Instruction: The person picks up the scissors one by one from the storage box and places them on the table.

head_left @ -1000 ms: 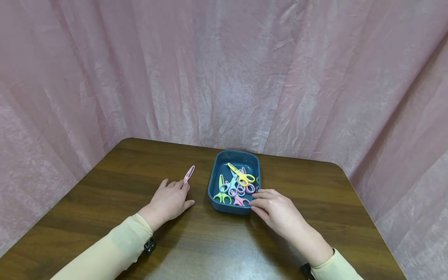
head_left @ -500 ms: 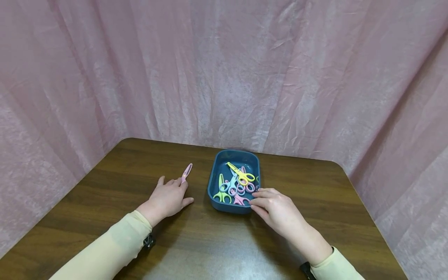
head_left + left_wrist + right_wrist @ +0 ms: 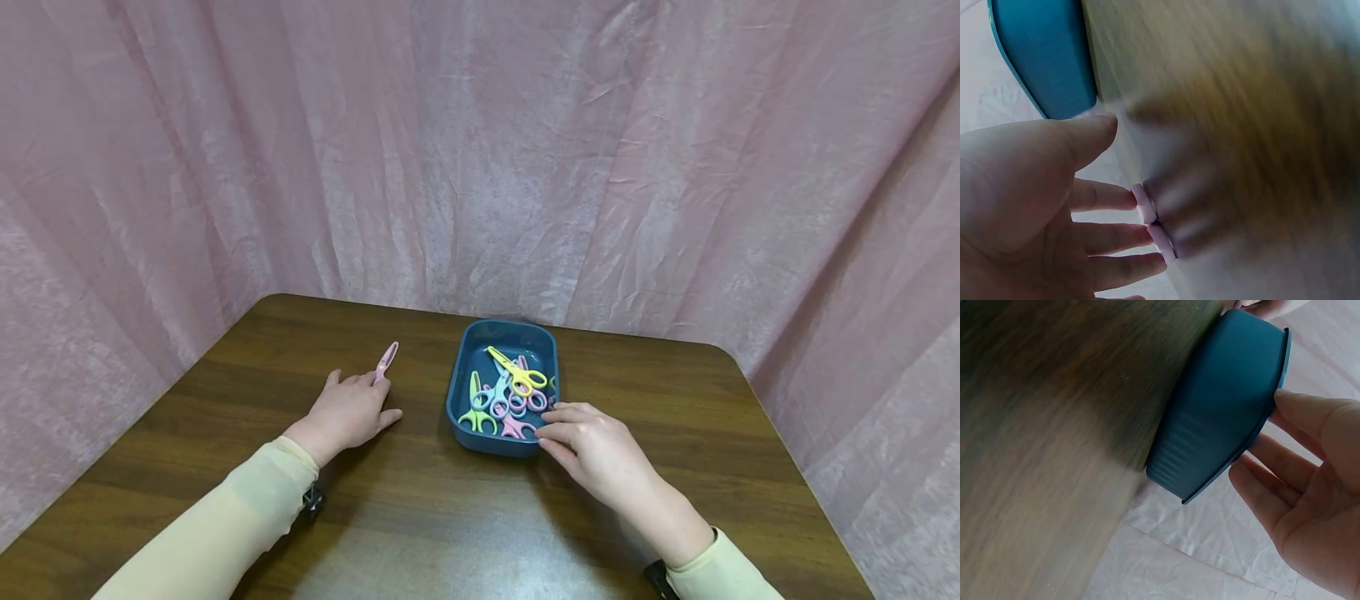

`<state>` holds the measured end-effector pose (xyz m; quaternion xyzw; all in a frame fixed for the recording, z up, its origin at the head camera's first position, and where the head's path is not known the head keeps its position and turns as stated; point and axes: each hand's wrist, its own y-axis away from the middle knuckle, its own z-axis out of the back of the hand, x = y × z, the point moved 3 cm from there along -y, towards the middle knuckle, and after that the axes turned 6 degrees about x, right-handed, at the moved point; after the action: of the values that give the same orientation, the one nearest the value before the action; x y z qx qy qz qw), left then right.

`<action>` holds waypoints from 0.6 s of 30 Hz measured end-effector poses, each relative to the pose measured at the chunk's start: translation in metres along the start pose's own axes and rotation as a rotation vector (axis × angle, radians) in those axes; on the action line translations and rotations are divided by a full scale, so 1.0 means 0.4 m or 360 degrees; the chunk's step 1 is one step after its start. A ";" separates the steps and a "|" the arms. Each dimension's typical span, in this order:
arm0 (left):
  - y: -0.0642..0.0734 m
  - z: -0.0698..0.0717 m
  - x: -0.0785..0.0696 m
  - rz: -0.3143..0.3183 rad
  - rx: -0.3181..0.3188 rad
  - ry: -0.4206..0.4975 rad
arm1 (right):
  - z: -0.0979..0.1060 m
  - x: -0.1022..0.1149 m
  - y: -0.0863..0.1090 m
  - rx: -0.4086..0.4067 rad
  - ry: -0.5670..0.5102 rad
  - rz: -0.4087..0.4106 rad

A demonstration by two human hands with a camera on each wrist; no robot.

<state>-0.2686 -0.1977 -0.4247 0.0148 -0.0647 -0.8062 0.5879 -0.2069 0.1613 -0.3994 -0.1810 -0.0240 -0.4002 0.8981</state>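
Observation:
A pair of pink children's scissors (image 3: pixel 386 360) lies on the wooden table, blade end pointing away. My left hand (image 3: pixel 345 417) rests over its handle with fingers extended. In the left wrist view, fingertips touch the pink finger loops (image 3: pixel 1145 203), and the thumb stands apart. To the right is a dark blue plastic box (image 3: pixel 491 444). It contains several scissors, among them yellow (image 3: pixel 517 372), light blue (image 3: pixel 495 395), green (image 3: pixel 476 412) and pink ones (image 3: pixel 515 427). My right hand (image 3: pixel 600 454) holds the box's near right corner, thumb and bent fingers at the rim.
A brown wooden table (image 3: pixel 465 525) with rounded far corners carries everything. Pink curtains (image 3: pixel 510 167) hang behind the table and along its sides. The box stands near the far edge.
My left hand has slid the pink scissors leftward and slightly away across the table, farther from the box. The right hand and the box stay in place.

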 end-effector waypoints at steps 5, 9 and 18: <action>-0.009 -0.002 0.027 0.0012 -0.0037 0.0030 | 0.000 0.001 0.000 0.0004 -0.0005 -0.0010; -0.013 -0.004 0.047 0.0032 -0.0057 0.0042 | 0.000 0.003 0.000 0.0007 0.0003 -0.0013; -0.023 -0.003 0.076 0.0043 -0.0055 0.0085 | 0.002 0.004 0.000 0.0003 -0.0003 -0.0027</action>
<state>-0.2865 -0.2241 -0.4255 0.0254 -0.0353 -0.7985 0.6004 -0.2056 0.1604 -0.3982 -0.1803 -0.0267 -0.4077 0.8947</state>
